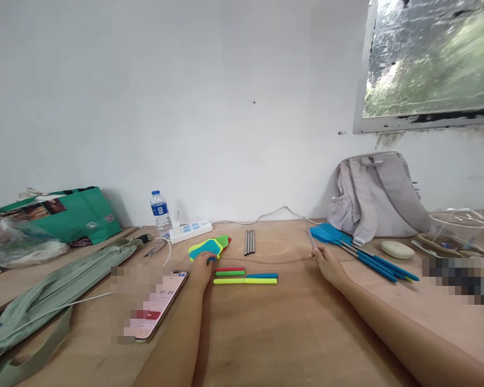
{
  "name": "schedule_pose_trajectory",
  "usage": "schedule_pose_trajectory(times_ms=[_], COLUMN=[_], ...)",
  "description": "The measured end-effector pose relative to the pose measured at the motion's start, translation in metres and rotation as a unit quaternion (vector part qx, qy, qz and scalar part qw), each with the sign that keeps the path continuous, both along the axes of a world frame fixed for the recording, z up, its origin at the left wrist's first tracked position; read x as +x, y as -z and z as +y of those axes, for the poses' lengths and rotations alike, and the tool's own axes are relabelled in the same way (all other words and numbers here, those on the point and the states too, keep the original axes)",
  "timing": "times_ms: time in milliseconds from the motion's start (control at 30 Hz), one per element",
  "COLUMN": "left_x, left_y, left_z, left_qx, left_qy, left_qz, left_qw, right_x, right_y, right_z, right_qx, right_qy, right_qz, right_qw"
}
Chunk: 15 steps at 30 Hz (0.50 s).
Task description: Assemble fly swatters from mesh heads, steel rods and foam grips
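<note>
My right hand [326, 263] is closed in a pinch on the near end of a thin silver metal rod [310, 235], which points away from me. Beside that rod lies a blue spatula head [326, 232]. At the left, my left hand [204, 264] lies with slightly bent fingers on a flat blue piece with a yellow edge [205, 248]; a ribbed green piece [223, 240] and a red one show behind it. Between the hands, several metal tubes [250, 242] stand side by side in a row. Nearer are red [230, 269], green [230, 273], blue [262, 276] and yellow [242, 281] sticks.
On the right lie blue-handled utensils [373, 264], a pale oval object [397, 250], a clear plastic bowl [457, 223] and a grey backpack [381, 193]. Leftward are a phone [161, 306], power strip [191, 231], water bottle [160, 212], grey-green bag [64, 293] and green bag [76, 217].
</note>
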State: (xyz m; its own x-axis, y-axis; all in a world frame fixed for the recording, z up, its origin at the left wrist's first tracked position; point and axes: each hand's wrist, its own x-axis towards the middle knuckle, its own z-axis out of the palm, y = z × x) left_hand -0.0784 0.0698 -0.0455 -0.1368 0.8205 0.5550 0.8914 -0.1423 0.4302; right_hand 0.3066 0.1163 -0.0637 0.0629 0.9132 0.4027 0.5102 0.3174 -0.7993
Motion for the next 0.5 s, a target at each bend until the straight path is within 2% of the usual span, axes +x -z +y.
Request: schedule_pose_trajectory(times_ms=[200, 300, 500], left_x=[0.001, 0.004, 0.02], left_y=[-0.001, -0.004, -0.022], left_z=[0.002, -0.001, -0.021], left_qx=[0.029, 0.06, 0.227], left_qy=[0.003, -0.01, -0.04], left_qz=[-0.013, -0.023, -0.041], left_qw=[0.999, 0.998, 0.972], right_x=[0.001, -0.002, -0.006], right_y=[-0.001, -0.005, -0.007], right_z=[-0.028, -0.031, -0.029], right_qx=[-0.078, -0.097, -0.089], right_qy=[-0.074, -0.089, -0.101], right_qz=[0.136, 0.162, 0.175], right_qw=[0.985, 0.978, 0.975])
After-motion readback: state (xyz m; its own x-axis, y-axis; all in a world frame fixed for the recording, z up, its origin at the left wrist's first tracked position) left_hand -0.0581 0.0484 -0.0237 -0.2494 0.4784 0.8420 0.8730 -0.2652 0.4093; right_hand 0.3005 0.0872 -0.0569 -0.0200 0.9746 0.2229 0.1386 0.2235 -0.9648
